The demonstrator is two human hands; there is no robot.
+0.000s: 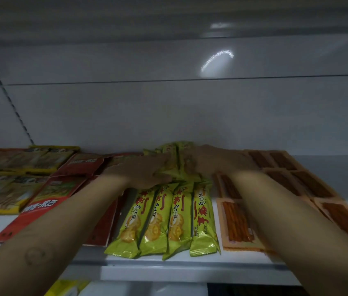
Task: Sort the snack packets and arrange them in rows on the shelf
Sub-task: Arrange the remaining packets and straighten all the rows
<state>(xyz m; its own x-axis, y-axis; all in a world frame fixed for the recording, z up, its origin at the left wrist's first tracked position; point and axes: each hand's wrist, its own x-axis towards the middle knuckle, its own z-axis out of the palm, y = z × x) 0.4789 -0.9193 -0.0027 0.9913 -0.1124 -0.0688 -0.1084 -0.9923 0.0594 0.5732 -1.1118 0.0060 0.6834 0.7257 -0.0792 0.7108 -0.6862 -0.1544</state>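
Several green snack packets (164, 221) lie side by side in a front row on the white shelf (190, 268). Behind them is a bunch of more green packets (177, 159) at the back of the shelf. My left hand (145, 171) presses on this bunch from the left and my right hand (209, 161) from the right, both gripping it. Red packets (47, 201) lie to the left, yellow packets (4, 195) further left, and orange packets of brown sticks (237, 223) to the right.
The shelf's white back wall (168, 107) rises just behind the packets. A slotted upright rail (12, 105) runs down at the left. Another yellow packet (66, 287) shows on the level below the shelf's front edge.
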